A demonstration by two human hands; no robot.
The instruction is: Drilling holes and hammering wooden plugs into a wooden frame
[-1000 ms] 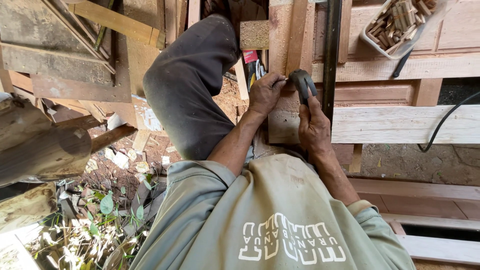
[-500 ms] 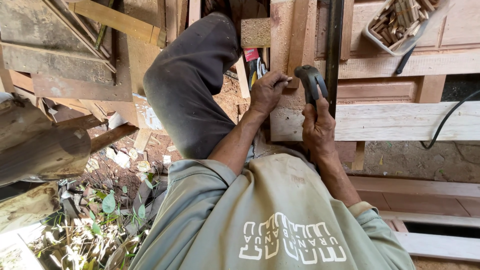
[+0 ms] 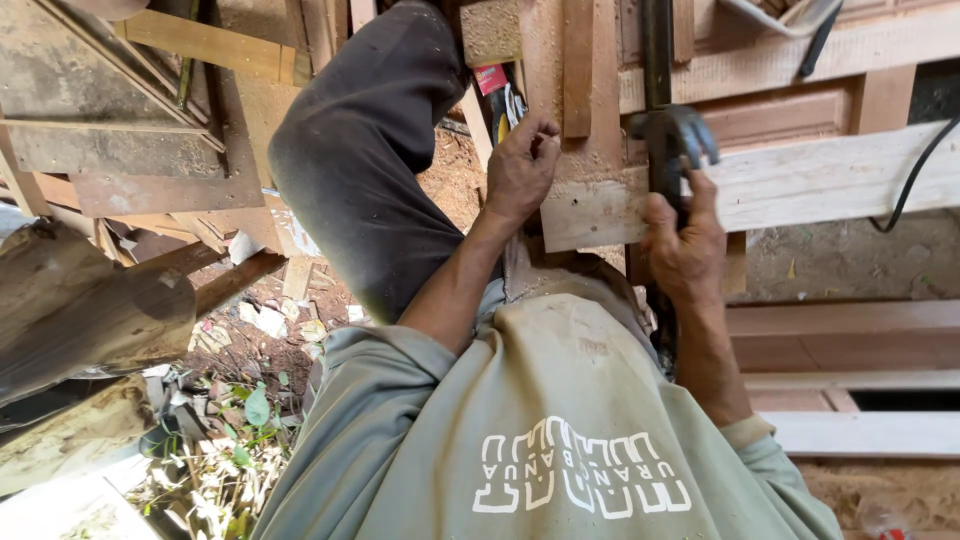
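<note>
My left hand (image 3: 520, 165) rests with curled fingers against a sawdust-covered brown upright board (image 3: 575, 70), just above the end of a pale horizontal plank (image 3: 800, 180). Nothing shows between its fingers. My right hand (image 3: 685, 245) grips a dark metal tool (image 3: 672, 135) with a rounded grey head, held against the plank beside a dark vertical bar (image 3: 655, 50). I cannot tell whether the tool is a clamp jaw or a hammer. My raised knee in dark trousers (image 3: 365, 150) is to the left of both hands.
Reddish panelled wood (image 3: 790, 110) lies behind the plank, and more boards (image 3: 850, 335) lie at the right. A black cable (image 3: 915, 175) curves at the far right. Logs (image 3: 90, 310), scrap planks (image 3: 160, 170) and leaf litter (image 3: 230, 440) fill the left.
My right hand has carried the dark tool to the right and slightly up, away from my left hand. My left hand has stayed at the board.
</note>
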